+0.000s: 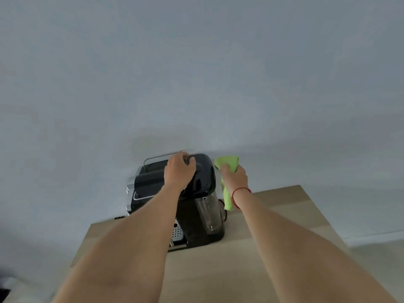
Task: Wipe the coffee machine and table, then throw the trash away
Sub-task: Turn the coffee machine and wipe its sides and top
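Note:
A black and silver coffee machine point(203, 184) stands at the back of a light wooden table point(273, 215), close to the wall. My left hand point(178, 169) lies on top of the machine, fingers curled around its rear top edge near the silver rail. My right hand point(235, 178) is just to the right of the machine, level with its top, and grips a lime-green cloth point(227, 162). Part of the cloth sticks up above my fist and a strip hangs down past my wrist, which wears a red string. A clear water tank point(207, 213) shows on the machine's right side.
A plain grey wall point(196, 73) rises directly behind the machine. The table's right edge point(323, 215) drops off to a pale floor point(376, 259). A dark cord point(224, 212) loops behind the machine's right side. A perforated metal drip tray point(177, 232) sits at the machine's front.

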`<state>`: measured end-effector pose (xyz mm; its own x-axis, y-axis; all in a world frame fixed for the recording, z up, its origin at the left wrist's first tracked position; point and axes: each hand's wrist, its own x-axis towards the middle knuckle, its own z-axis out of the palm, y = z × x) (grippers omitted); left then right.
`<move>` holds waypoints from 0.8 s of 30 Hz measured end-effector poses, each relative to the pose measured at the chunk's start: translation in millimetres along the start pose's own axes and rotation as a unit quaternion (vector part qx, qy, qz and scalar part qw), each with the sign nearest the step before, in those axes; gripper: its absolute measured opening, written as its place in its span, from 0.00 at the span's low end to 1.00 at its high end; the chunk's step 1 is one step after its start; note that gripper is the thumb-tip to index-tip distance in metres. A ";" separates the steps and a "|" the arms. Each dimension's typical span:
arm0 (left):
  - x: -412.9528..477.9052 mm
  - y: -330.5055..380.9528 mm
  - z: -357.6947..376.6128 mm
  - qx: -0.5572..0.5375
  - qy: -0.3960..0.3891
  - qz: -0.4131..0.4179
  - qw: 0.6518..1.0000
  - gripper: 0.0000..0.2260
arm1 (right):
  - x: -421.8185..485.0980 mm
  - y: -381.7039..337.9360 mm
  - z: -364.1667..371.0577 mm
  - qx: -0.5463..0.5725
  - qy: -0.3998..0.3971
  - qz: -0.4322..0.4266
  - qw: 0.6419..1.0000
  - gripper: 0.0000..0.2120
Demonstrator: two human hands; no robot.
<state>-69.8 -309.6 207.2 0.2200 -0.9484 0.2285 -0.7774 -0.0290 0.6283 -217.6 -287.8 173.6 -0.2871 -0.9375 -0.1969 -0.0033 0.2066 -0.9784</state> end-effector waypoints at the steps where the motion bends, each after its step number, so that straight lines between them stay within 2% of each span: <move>1: 3.3 -0.4 6.7 0.022 -0.014 -0.002 1.000 0.13 | 3.9 3.4 6.2 0.024 -0.042 0.032 0.998 0.08; 2: 6.6 -0.9 13.6 0.043 -0.029 -0.005 0.999 0.16 | 8.6 8.1 12.8 0.052 -0.077 0.069 0.993 0.12; 3: 9.4 -1.2 20.8 0.061 -0.045 -0.010 0.997 0.19 | 12.9 12.9 18.9 0.088 -0.101 0.110 0.985 0.19; 5: 15.0 -1.2 35.7 0.108 -0.068 -0.015 0.992 0.21 | 25.0 24.2 30.7 0.186 -0.103 0.182 0.960 0.37; 6: 16.7 -0.7 42.2 0.138 -0.068 -0.012 0.988 0.21 | 30.4 29.9 35.2 0.238 -0.099 0.206 0.944 0.41; 8: 19.0 -1.6 51.4 0.180 -0.041 -0.001 0.983 0.21 | 38.9 42.6 42.1 0.268 -0.092 0.225 0.932 0.38; 10: 18.6 -3.2 55.0 0.193 -0.019 0.000 0.981 0.21 | 40.0 55.6 46.3 0.222 -0.090 0.218 0.946 0.29; 11: 17.4 -3.8 55.5 0.197 -0.018 -0.010 0.980 0.22 | 38.8 63.1 47.6 0.196 -0.086 0.225 0.951 0.27; 14: 16.8 -2.3 56.1 0.244 -0.062 -0.064 0.966 0.24 | 37.2 91.7 50.0 0.147 -0.080 0.264 0.950 0.27; 17: 19.1 -1.6 57.0 0.282 -0.117 -0.094 0.948 0.24 | 32.3 108.4 51.2 0.175 -0.085 0.295 0.935 0.26; 20: 20.2 -0.9 55.0 0.284 -0.137 -0.100 0.944 0.24 | 37.8 116.8 57.7 0.193 -0.080 0.297 0.932 0.26; 22: 19.2 -0.4 54.8 0.290 -0.140 -0.100 0.941 0.24 | 39.5 100.8 54.7 0.182 -0.086 0.286 0.937 0.22; 24: 19.1 0.0 55.0 0.296 -0.140 -0.098 0.940 0.24 | 44.1 76.3 51.7 0.198 -0.103 0.275 0.935 0.22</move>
<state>-98.0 -345.0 170.6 0.2949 -0.9497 -0.1050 -0.9476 -0.3048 0.0959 -181.0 -327.9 87.1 0.0500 -0.7626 -0.6450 0.4576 0.5915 -0.6639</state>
